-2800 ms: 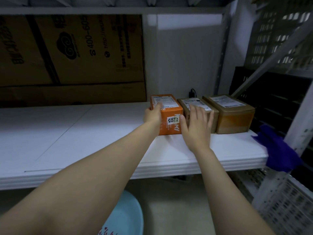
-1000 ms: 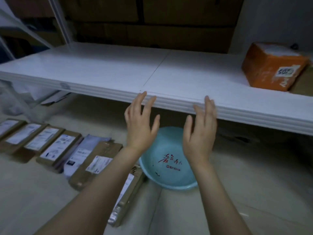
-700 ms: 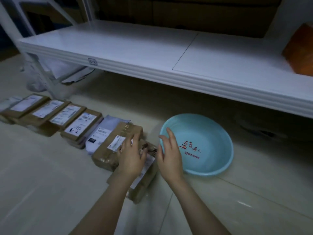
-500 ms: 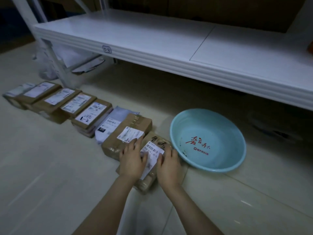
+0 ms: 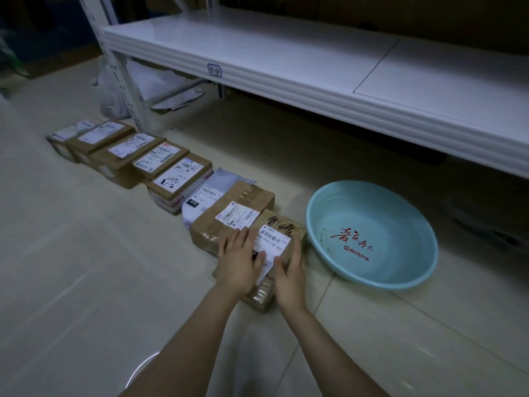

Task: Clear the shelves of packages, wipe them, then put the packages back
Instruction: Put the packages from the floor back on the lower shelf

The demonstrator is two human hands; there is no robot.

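A brown cardboard package (image 5: 282, 229) with a white barcode label and black handwriting lies on the floor at the near end of a row of packages. My left hand (image 5: 239, 262) rests flat on its left part, fingers spread and reaching the neighbouring taped brown package (image 5: 229, 222). My right hand (image 5: 289, 270) grips its right edge, thumb on the label and fingers down the side. The white shelf (image 5: 286, 78) above carries no packages in the part I see.
Several labelled packages (image 5: 160, 159) and a grey mailer bag (image 5: 206, 193) run in a line to the left on the tiled floor. A light blue basin (image 5: 372, 236) sits just right of the held package. A shelf post (image 5: 120, 67) and plastic bag (image 5: 110, 93) stand far left.
My hands left the orange box on the shelf, dropped to the floor and settled on the nearest brown package. The view swung down and left.
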